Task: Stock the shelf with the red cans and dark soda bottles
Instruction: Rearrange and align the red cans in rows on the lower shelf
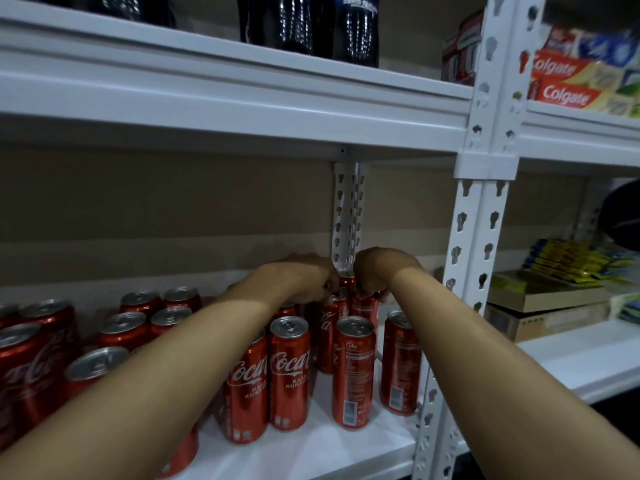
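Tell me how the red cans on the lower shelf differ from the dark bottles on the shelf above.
The red cans are red with silver tops; the dark bottles are black and ribbed. The cans are many and show whole; only two or three bottles show, tops cut off. Both hands reach the cans, not the bottles. Both stand upright.

Slim red aluminium cans (289, 372) stood on white metal shelf board (311, 452), spread left to centre. Dark plastic soda bottles (308, 26) sat on board above. Red-and-white cardboard toothpaste boxes (568, 84) lay in upper bay to the right, w/ white slotted steel upright (479, 216) between.
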